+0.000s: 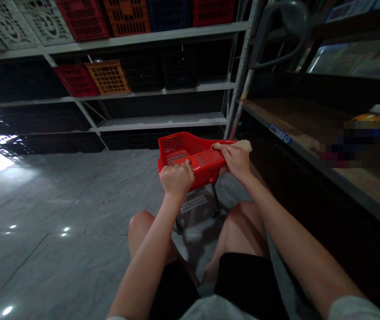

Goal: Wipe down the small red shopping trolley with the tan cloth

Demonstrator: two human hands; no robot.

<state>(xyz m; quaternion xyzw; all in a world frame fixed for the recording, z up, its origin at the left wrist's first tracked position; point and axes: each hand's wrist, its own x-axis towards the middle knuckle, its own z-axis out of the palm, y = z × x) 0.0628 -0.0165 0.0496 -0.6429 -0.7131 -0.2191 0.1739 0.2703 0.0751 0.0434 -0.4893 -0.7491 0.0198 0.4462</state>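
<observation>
The red cart (175,145) is standing on the floor (59,191) just ahead of the person's knees (142,222), and its wheels (215,212) are probably posing the main risk: on such smooth ground, an uneven push or lean could be sending it rolling or swinging away. The left hand (177,179) is closing in a firm curl round the left end of the handle (206,156), while the right hand (234,158) is wrapping the other end, its fingers bent tight and a pale, perhaps cloth-like piece (246,145) bunching beside them; dim light is leaving its exact nature uncertain. If that piece is lying between palm and handle, it could be letting the grip slip. The dark shelf unit (313,169) is running close along the right, so a sideways swing could be knocking the basket against its edge. The basket is showing glossy, moulded plastic pierced by rows of small holes, its rim dipping and rising in curves, above thin, dark legs. The floor is looking hard and grey, faintly mottled, reflecting spots of light, and the pale rack (196,120) is carrying boxy, slatted crates (110,78) beyond.
</observation>
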